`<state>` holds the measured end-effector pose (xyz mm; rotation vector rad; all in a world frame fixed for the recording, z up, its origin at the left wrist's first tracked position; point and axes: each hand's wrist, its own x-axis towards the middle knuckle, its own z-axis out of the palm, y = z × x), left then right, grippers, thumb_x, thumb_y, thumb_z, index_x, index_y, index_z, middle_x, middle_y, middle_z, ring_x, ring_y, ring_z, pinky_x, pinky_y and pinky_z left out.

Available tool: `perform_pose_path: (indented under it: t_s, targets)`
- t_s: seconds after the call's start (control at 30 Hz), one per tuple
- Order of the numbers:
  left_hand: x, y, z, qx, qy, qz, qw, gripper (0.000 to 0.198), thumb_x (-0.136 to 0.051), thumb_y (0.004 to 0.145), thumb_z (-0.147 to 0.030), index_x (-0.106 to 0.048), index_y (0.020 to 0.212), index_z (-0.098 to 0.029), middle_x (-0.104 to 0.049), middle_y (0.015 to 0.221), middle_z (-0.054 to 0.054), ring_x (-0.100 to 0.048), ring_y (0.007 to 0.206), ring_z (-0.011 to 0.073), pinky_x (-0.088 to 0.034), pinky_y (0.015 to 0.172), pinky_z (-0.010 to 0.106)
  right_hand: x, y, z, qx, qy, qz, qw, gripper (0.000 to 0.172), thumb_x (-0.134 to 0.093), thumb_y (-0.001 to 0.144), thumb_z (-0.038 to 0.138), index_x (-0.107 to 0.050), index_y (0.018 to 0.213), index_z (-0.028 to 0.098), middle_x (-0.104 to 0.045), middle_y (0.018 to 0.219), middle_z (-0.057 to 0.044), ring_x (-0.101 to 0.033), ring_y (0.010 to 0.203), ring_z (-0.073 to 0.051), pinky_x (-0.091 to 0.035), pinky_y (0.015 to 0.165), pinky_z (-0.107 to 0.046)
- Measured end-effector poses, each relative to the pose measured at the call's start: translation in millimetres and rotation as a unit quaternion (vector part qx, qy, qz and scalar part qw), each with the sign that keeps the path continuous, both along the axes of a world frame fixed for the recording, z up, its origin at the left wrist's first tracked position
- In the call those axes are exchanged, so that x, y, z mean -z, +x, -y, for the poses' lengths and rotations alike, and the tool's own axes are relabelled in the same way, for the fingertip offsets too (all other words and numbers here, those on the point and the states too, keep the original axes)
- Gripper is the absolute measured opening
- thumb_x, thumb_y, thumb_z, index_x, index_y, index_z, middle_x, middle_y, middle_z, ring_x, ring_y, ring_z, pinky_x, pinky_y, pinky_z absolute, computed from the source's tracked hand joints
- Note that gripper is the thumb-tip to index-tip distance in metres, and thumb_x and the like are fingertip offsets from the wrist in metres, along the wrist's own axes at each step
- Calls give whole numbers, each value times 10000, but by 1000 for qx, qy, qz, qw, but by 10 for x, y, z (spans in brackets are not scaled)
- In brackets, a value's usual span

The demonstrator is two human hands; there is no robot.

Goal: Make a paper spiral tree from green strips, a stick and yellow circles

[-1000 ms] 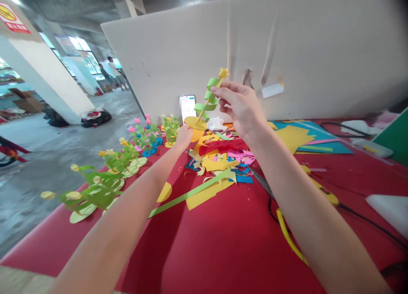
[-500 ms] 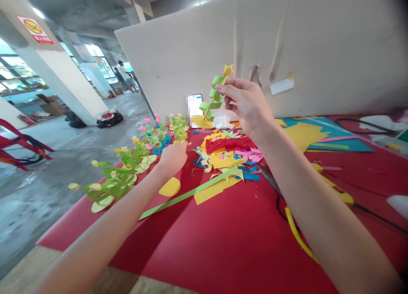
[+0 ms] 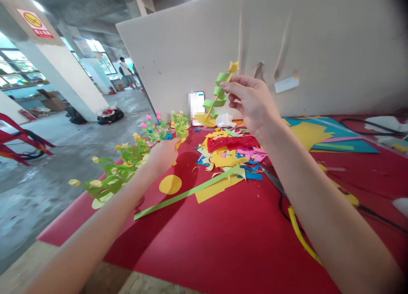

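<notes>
My right hand (image 3: 251, 100) is raised in front of the board, pinching a paper flower near its top. The paper flower (image 3: 219, 91) has a yellow star head, a thin yellow stem and a light green strip coiled round it. Low over the table, my left hand (image 3: 163, 156) has its fingers closed, and a small yellow paper piece (image 3: 180, 142) shows at the fingertips; its shape is partly hidden. Several finished paper flowers (image 3: 123, 168) on round bases stand left of that hand. A yellow paper disc (image 3: 170, 184) lies flat just below it.
A green paper strip (image 3: 188, 195) crosses a yellow sheet. Coloured paper scraps (image 3: 223, 151) are heaped mid-table. Scissors (image 3: 273, 179) and a yellow-handled tool (image 3: 347, 196) with a cable lie by my right forearm. A phone (image 3: 198, 105) leans on the board (image 3: 191, 52). Blue sheets (image 3: 353, 137) lie at the right.
My left hand has drawn back to the left, with the yellow piece at its fingertips, uncovering more of the disc. The right hand and its flower appear slightly further right.
</notes>
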<state>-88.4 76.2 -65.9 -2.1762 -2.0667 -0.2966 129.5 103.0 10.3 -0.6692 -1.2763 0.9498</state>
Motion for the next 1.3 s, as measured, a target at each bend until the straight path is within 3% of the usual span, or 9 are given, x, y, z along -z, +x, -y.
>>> perform_pose_path:
  t_s: [0.13,0.37,0.5,0.6,0.7,0.8,1.03,1.17,1.3]
  targets:
    - [53,-67,57,8,-23,4,1000,428,-368,735,-129,-590,1094,-204,-681,898,90,-621,731,227,-436,609,265,-3,-4,11,1,-2,8,1000,59,-609,713,165,-594,657,158,-447,568,41,-371,483,-34,-310,461,-189]
    - [-88,22,267,44,32,42,998,412,-296,824,-207,-524,1168,-198,-675,778,43,-586,610,167,-412,553,237,-1,2,2,-1,-2,9,1000,48,-611,706,160,-596,660,165,-449,576,36,-368,493,-43,-324,473,-201]
    - [8,16,472,97,71,64,991,399,-266,868,-224,-453,1220,-217,-638,1021,38,-605,816,171,-456,682,255,8,-42,30,0,-11,24,1000,72,-607,713,172,-589,644,163,-454,577,40,-380,489,-36,-322,468,-191]
    - [191,-58,749,185,83,61,977,370,-306,860,-180,-478,1185,-222,-581,1142,28,-545,1019,156,-426,864,257,62,-124,64,-5,-15,49,999,61,-612,699,167,-593,642,154,-453,557,48,-367,470,-28,-313,457,-186]
    - [367,-136,1050,375,114,19,920,412,-320,838,-72,-439,1219,-171,-571,1168,63,-484,1119,159,-398,944,280,190,-249,60,-6,-22,92,995,45,-637,666,187,-607,679,157,-502,574,47,-393,479,-33,-338,467,-192]
    - [438,-148,1241,450,129,22,883,358,-306,873,-86,-480,1181,-142,-598,1128,73,-461,1143,168,-368,997,315,378,-427,-11,-3,-34,143,989,141,-658,640,245,-615,741,157,-568,636,26,-477,528,-59,-394,505,-211]
    - [404,-91,1260,416,190,98,884,296,-414,838,-51,-602,1020,-189,-582,820,41,-535,873,146,-407,951,334,766,-1090,-349,15,-20,243,970,167,-644,695,269,-599,778,131,-621,764,-17,-570,703,-109,-472,666,-273]
    - [448,-118,1280,417,169,94,888,315,-452,834,-58,-572,1068,-231,-579,847,2,-517,871,127,-311,1027,357,927,-1411,-522,20,-9,300,954,187,-527,815,297,-580,863,125,-606,878,-29,-573,803,-123,-476,738,-329]
    - [487,-131,1285,417,146,103,891,301,-459,833,-66,-563,1064,-228,-579,869,-6,-503,883,122,-286,1040,351,1057,-1547,-610,31,-18,341,940,226,-494,834,316,-566,949,135,-587,969,-49,-562,864,-141,-470,767,-351]
